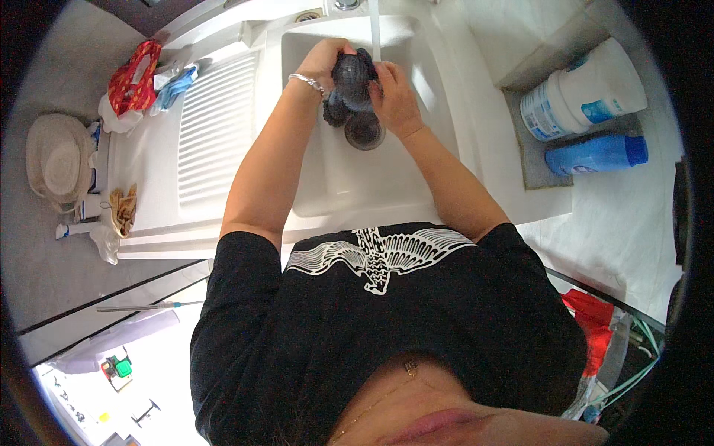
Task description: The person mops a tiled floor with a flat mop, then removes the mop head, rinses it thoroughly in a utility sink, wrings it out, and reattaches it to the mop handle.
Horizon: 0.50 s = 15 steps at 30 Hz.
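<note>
Over the white sink basin (335, 195), my two hands hold a wet-looking dark grey-black cloth garment (352, 80), bunched and rounded in the middle. My left hand (325, 62), with a silver bracelet at the wrist, grips its upper left side, its fingers partly hidden behind the cloth. On the other side my right hand (396, 97) has its bent fingers on the garment's right edge. A thin stream of water (375, 33) falls beside the cloth, close to the right hand. Below the cloth lies the round drain (364, 132). The garment's exact kind cannot be made out.
Left of the basin is a ribbed washboard (217, 134). Beyond it lie a red bag (135, 78), a blue cloth (175, 91) and a pale basket (59, 160). On the right ledge are a white tub (547, 110) and a blue bottle (595, 154).
</note>
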Motion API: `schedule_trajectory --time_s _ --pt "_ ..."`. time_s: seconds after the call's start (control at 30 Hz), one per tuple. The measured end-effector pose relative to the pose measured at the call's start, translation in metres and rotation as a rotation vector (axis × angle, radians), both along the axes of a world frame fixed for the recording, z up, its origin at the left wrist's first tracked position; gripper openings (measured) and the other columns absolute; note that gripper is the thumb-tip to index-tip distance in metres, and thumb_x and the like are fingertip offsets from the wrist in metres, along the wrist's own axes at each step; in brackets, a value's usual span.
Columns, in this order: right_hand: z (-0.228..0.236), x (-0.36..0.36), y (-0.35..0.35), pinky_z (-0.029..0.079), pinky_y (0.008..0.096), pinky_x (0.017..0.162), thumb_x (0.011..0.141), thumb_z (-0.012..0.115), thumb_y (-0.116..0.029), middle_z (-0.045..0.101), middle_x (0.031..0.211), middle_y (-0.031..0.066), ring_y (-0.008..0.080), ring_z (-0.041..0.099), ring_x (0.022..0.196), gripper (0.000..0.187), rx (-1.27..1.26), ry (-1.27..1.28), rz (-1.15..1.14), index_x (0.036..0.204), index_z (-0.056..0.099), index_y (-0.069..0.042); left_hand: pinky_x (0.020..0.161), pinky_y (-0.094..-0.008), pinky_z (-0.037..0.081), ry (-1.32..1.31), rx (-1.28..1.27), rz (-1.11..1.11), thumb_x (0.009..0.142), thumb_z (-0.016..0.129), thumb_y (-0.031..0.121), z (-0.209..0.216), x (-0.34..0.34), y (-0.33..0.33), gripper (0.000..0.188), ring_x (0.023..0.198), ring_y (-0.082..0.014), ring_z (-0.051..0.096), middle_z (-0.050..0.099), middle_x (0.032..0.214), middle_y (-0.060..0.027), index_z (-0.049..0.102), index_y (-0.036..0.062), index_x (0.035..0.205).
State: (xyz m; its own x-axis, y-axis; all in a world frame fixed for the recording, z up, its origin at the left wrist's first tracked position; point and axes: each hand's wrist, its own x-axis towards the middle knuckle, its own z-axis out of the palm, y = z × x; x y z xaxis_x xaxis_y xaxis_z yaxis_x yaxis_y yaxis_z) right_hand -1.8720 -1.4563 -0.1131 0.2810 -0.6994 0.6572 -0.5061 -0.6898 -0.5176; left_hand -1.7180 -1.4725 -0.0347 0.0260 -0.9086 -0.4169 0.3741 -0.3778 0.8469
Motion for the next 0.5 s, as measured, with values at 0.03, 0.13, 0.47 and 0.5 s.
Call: schedule_trajectory --time_s 0.03,0.13,0.47,0.5 --pt "-0.003 0.0 -0.005 0.046 0.0372 0.07 0.075 0.053 -0.006 0.049 0.097 0.0159 0.0329 0.054 0.079 0.029 -0.021 0.031 -0.019 0.102 0.048 0.0 0.063 -0.0333 0.047 0.038 -0.027 -0.032 0.066 0.056 0.014 0.002 0.0 0.002 0.013 0.06 -0.0223 0.057 0.057 0.067 -0.0094 0.056 0.0006 0.068" --pt "-0.013 -0.004 -0.021 0.046 0.0349 0.069 0.076 0.051 -0.007 0.054 0.091 0.014 0.0316 0.055 0.08 0.02 0.067 -0.062 -0.002 0.095 0.052 0.001 0.066 -0.0312 0.048 0.146 -0.102 -0.154 0.069 0.054 0.011 0.002 0.001 0.003 0.009 0.064 -0.0203 0.058 0.06 0.071 -0.0084 0.058 0.0019 0.07" --pt "0.035 -0.036 -0.038 0.044 0.0309 0.078 0.08 0.054 -0.024 0.06 0.095 0.0073 0.0165 0.057 0.087 0.031 1.574 -0.758 0.724 0.098 0.057 0.0 0.066 -0.0339 0.05 0.274 0.026 -0.125 0.077 0.052 0.014 -0.037 0.014 -0.019 0.016 0.066 -0.0212 0.061 0.062 0.077 -0.0104 0.059 0.0002 0.082" --pt "0.041 -0.032 -0.035 0.044 0.0311 0.079 0.079 0.055 -0.025 0.061 0.094 0.0077 0.0167 0.057 0.087 0.032 1.577 -0.69 0.736 0.098 0.057 0.001 0.066 -0.0339 0.05 0.275 0.025 -0.125 0.077 0.052 0.014 -0.044 0.013 -0.022 0.016 0.066 -0.0213 0.061 0.062 0.077 -0.0106 0.059 0.0001 0.082"
